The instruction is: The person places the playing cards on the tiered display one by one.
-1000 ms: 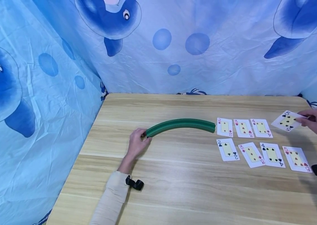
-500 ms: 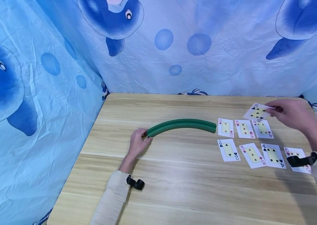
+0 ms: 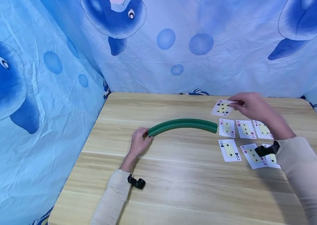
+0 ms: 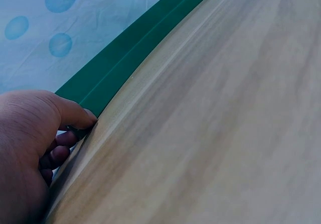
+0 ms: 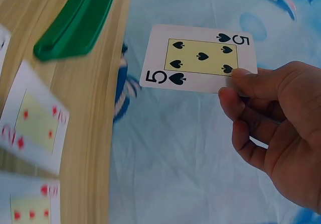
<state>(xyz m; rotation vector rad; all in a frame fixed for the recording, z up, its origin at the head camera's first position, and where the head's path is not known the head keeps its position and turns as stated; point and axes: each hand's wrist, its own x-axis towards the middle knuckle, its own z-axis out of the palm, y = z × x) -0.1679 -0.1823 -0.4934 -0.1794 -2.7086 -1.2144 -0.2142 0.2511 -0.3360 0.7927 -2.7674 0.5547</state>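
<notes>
My left hand [image 3: 139, 142] pinches the left end of a green curved card holder [image 3: 182, 123], which lies on the table. In the left wrist view the thumb presses on top of the holder [image 4: 135, 50] and the other fingers curl beneath its end. My right hand [image 3: 255, 106] holds a five of spades [image 3: 222, 108] by one edge, face up, above and behind the holder's right end. The right wrist view has this playing card [image 5: 200, 57] pinched between thumb and fingers.
Behind, the row has a two of diamonds [image 3: 227, 128], three of hearts [image 3: 245, 129] and partly covered four of diamonds [image 3: 260, 128]. In front lie a two of clubs [image 3: 230, 150], three of diamonds [image 3: 251, 154] and four of spades [image 3: 273, 161], partly under my right arm. Blue curtains [image 3: 147, 68] border the table.
My right hand has carried the five of spades leftward over the back row, from the right side to near the holder's right end. The left hand stays on the holder.
</notes>
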